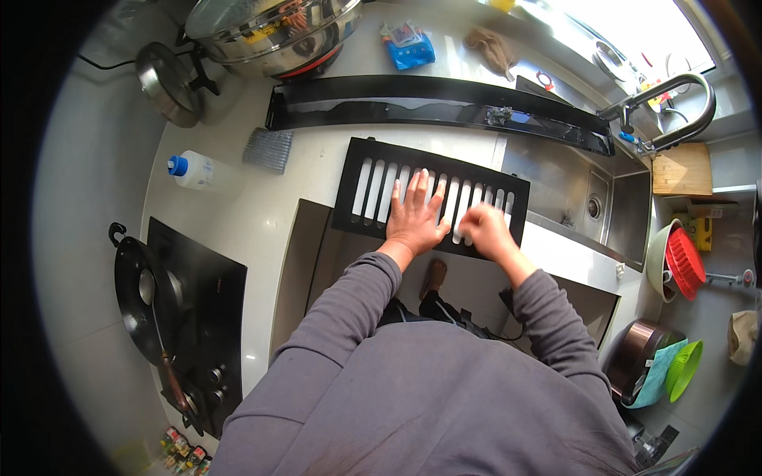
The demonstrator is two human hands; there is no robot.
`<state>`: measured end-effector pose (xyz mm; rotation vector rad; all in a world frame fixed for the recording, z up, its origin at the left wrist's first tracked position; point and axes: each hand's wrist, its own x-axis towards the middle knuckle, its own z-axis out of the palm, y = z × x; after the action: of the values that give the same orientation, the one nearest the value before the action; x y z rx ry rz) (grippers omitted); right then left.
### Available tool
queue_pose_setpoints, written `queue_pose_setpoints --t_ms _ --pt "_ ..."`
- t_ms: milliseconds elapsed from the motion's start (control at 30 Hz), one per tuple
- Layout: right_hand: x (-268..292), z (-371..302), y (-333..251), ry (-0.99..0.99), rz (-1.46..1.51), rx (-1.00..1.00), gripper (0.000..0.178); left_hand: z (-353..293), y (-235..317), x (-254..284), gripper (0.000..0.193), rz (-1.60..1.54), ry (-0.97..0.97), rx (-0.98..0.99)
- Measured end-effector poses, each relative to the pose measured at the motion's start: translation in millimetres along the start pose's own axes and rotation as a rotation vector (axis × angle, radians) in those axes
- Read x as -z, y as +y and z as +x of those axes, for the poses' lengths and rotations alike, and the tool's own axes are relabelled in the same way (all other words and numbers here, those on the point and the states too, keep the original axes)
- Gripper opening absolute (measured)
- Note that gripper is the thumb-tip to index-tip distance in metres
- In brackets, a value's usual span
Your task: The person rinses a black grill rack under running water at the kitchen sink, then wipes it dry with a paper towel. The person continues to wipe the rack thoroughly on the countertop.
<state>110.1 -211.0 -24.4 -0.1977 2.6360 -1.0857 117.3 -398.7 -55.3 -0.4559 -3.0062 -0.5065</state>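
A black slotted grille panel (pixel 344 194) lies on the counter, its near side reaching past the front edge. White counter shows through its long slots. My left hand (pixel 415 218) rests flat on the middle of the panel with its fingers spread. Over the panel's right part, my right hand (pixel 488 228) is closed with the fingers curled down at the slots. Whatever those fingers may hold is hidden. Just behind the panel is a long, shiny black tray-like part (pixel 381 89), with a wire scouring ball (pixel 498 117) in it towards the right.
A steel sink (pixel 548 186) with a curved tap (pixel 702 111) is at right. A bottle with a blue cap (pixel 194 170) and a folded grey cloth (pixel 267 150) lie at left. A wok (pixel 131 293) sits on the black hob (pixel 226 285). A large steel pot (pixel 278 36) stands far left.
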Motion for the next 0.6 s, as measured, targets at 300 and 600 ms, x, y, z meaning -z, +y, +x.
queue_pose_setpoints --t_ms 300,600 --pt "-11.3 52.2 -7.8 0.269 -0.066 0.178 0.009 -0.1 0.2 -1.0 0.069 -0.004 0.034 -0.002" --pt "-4.5 61.8 -2.6 0.343 0.004 0.132 0.015 1.0 -1.0 0.3 0.069 -0.019 -0.003 -0.004"
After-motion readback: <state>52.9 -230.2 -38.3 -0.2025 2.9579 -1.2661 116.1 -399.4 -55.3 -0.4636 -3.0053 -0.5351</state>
